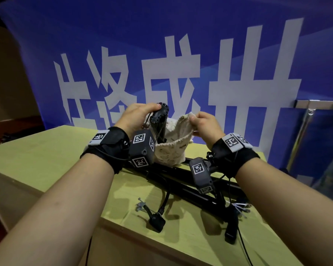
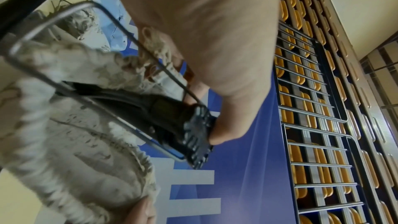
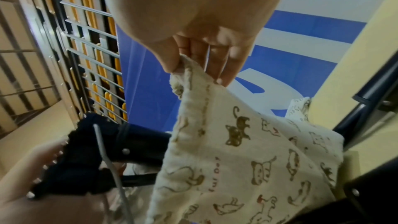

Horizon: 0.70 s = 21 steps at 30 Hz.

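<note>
A cream drawstring pouch [image 1: 172,149] printed with small cats stands on the yellow-green table [image 1: 46,160] with its mouth held wide. My right hand [image 1: 193,118] pinches the pouch's rim [image 3: 187,74] between thumb and fingers and lifts it. With my left hand [image 1: 152,111] I grip the toothed top end of a black tool [image 1: 159,117] that has a thin wire loop [image 2: 53,18]. The tool [image 2: 168,113] slants down with its lower end inside the pouch's [image 2: 71,134] mouth. In the right wrist view the tool [image 3: 90,157] sits left of the pouch [image 3: 247,159].
Black folded metal bars [image 1: 186,181] lie on the table under my wrists. A black plug on a cable [image 1: 158,220] and white cable ties [image 1: 242,208] lie near the front edge. A blue banner [image 1: 161,54] hangs behind; a metal rail [image 1: 304,120] stands at right.
</note>
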### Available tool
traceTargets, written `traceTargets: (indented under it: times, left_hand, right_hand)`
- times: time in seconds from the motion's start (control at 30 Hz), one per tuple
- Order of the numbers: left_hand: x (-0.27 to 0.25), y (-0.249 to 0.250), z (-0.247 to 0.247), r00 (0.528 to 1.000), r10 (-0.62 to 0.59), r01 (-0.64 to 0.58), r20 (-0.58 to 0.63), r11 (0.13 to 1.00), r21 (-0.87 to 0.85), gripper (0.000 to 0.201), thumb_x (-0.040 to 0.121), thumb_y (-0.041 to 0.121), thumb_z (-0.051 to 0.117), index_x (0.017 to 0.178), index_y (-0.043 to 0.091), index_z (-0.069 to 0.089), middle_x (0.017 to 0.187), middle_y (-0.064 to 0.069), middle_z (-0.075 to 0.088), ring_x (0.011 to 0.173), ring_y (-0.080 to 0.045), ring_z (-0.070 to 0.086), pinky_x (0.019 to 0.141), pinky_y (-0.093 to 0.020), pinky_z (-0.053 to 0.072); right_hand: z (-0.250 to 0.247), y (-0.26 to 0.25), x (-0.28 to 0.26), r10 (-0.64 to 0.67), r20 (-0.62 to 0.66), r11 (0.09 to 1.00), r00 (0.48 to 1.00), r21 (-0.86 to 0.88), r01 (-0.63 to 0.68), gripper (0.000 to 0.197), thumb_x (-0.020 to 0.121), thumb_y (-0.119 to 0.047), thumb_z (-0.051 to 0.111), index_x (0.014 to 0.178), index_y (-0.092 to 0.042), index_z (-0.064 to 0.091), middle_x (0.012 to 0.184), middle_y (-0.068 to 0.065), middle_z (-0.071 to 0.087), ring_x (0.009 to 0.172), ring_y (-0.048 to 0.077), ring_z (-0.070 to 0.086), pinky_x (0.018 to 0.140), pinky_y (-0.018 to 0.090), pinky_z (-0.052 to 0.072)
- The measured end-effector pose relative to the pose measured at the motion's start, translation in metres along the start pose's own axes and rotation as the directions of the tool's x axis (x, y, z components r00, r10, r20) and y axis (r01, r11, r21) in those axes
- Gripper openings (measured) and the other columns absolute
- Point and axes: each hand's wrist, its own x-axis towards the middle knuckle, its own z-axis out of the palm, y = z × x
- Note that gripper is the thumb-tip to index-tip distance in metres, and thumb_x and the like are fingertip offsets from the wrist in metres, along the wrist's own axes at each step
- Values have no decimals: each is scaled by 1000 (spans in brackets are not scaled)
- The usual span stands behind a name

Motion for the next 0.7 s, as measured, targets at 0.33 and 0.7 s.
traceTargets:
  times: [0.33,0.7]
  left_hand:
    - [-4,0,11,999,3,-4,35,999,35,14,88,22,66,77,15,70,68,4,65,63,-7,59,58,-20,45]
    - [0,6,4,995,-101,96,27,987,129,18,83,41,70,86,24,69,97,1,63,92,-14,57,72,-22,44]
  right_hand:
    - [-11,-4,-13,64,38,998,997,-12,-63,28,92,0,44,114,-14,52,87,13,56,69,24,53,71,43,49]
    - [2,4,-19,45,141,659,989,-748,77,19,90,-18,60,91,-2,69,92,15,69,82,27,62,63,28,44]
